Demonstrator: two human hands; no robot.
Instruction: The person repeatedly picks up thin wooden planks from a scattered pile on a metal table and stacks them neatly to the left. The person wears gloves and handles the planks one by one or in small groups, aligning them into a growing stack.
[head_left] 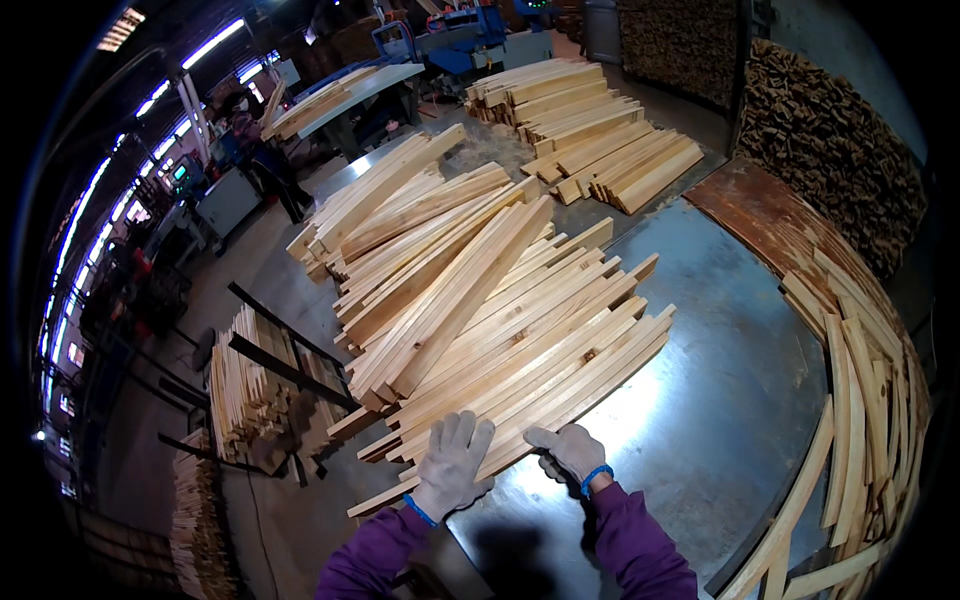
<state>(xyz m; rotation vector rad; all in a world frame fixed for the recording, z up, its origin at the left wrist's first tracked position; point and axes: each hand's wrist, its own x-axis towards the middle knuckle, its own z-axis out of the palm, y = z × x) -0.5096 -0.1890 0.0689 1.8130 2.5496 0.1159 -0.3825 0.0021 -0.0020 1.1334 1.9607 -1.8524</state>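
Note:
A broad pile of pale wooden strips (530, 345) lies slantwise on a grey metal tabletop (720, 320). My left hand (452, 468), in a light work glove, rests on the near strips by their left ends, its fingers stretched out flat over the wood. Farther right, my right hand (575, 455) is at the pile's near edge. Its thumb lies against the nearest strip (600, 394) and its other fingers are curled beneath, partly hidden. Several thicker strips (465, 290) lie crosswise over the pile's middle.
More stacked strips (570, 115) lie at the far end. Loose thin strips (850, 400) heap along the right rim. Black metal bars (290, 368) jut out at left beside a lower stack (250, 385). A person (265, 150) stands by a far table (360, 95).

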